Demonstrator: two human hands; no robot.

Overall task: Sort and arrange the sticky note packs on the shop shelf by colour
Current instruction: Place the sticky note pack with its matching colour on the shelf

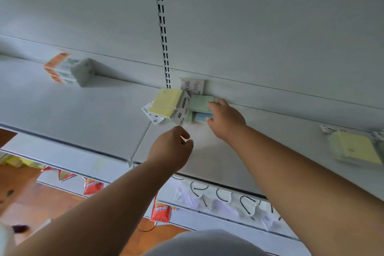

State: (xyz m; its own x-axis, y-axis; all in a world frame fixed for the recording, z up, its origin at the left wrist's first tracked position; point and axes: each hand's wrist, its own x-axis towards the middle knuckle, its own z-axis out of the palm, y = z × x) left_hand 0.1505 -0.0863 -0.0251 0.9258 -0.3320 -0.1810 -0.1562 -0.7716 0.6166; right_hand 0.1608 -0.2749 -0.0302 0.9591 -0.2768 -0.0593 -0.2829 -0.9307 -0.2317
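Observation:
On the white shelf (93, 114), a cluster of sticky note packs lies near the back wall. A yellow pack (165, 103) in clear wrap sits at its left, leaning on a white carton (182, 110). A green pack (200, 102) rests on top of a blue pack (200, 118). My right hand (225, 119) grips this stack, fingers over the green pack and thumb at the blue one. My left hand (172, 151) hovers in front of the cluster, fingers loosely curled, holding nothing. Another yellow pack (356, 149) lies at the far right.
An orange and white box stack (69, 69) stands at the left of the shelf. A slotted upright (163, 33) runs up the back wall. Below the shelf edge hang red packets (160, 210) and clear bags on hooks (224, 199).

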